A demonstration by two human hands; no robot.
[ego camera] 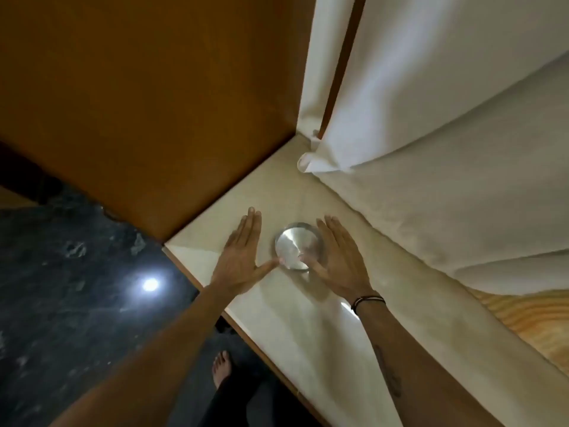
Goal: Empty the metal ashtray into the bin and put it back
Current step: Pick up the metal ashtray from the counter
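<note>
The round, shallow, brushed-metal ashtray (294, 249) is sitting on the pale cream stone ledge (308, 318), and both hands are lying open and flat on either side of it, the left hand (238, 257) with its thumb touching the rim and the right hand (338, 257) with its thumb over the dish, neither gripping anything. Whichever way the step is going, keeping the ashtray level and square on the ledge is probably what matters. Behind the ashtray, a brown wooden panel (154, 103) is meeting white curtains (431, 103), with a dark speckled floor (77, 288) below; no bin is showing.
</note>
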